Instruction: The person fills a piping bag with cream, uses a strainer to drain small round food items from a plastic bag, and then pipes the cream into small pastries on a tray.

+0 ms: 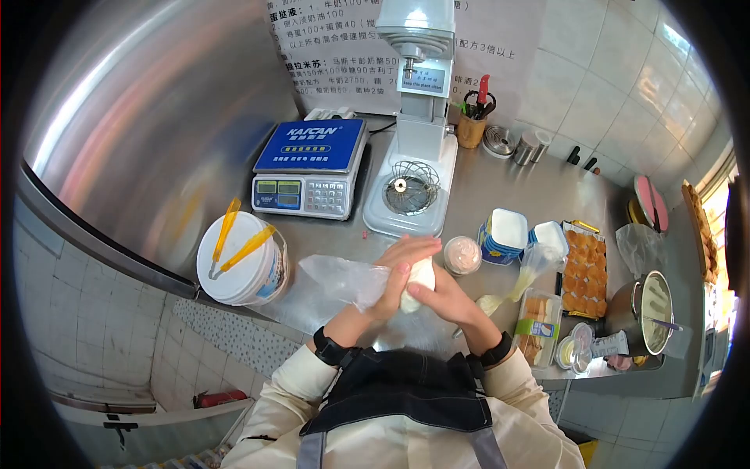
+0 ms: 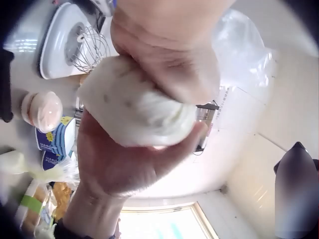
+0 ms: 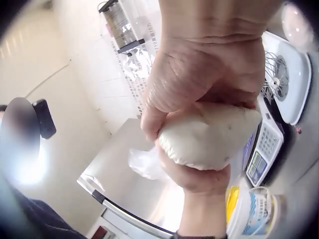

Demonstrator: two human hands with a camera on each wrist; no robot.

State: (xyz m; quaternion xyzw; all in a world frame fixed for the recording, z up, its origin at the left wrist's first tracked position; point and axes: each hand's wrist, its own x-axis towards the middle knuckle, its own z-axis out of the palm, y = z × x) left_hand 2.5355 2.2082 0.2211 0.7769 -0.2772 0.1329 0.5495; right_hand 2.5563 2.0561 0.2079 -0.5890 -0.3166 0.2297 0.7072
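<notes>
Between the two hands is a soft white dough ball (image 1: 420, 283), smooth with a few darker specks and a pleated edge. My left hand (image 1: 392, 280) cups it from the left, palm against it. On the other side my right hand (image 1: 447, 295) curls round it, thumb across the near face. In the left wrist view the dough ball (image 2: 137, 102) is squeezed between the left hand (image 2: 169, 59) above and the right hand (image 2: 124, 164) below. The right wrist view shows its pleated edge. A clear plastic bag (image 1: 344, 280) spreads out left of the left hand, overlapping it.
Behind the hands stand a mixer (image 1: 414, 187) and a kitchen scale (image 1: 308, 168). Tongs lie on a white bucket (image 1: 242, 262) at left. To the right are a pink-filled jar (image 1: 462, 255), blue-white tubs (image 1: 506, 234), a piping bag (image 1: 531, 270), a bun tray (image 1: 584, 273) and a pot (image 1: 637, 313).
</notes>
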